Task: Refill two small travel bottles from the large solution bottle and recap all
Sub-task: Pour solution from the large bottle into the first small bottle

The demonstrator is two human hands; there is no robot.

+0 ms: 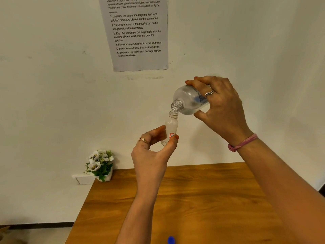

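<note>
My right hand (223,103) grips the large clear solution bottle (189,100), tipped sideways with its uncapped threaded neck pointing down-left. That neck sits right over the open mouth of a small travel bottle (171,126), clear with a red-and-white label. My left hand (153,152) holds the small bottle upright by its lower body between thumb and fingers. Both bottles are raised well above the wooden table (202,199), in front of the wall. A blue cap (171,240) lies on the table at the bottom edge of the view.
A small white pot of artificial flowers (101,164) stands at the table's far left corner against the wall. A printed instruction sheet (137,32) is taped to the wall above. The table's left edge drops to the floor.
</note>
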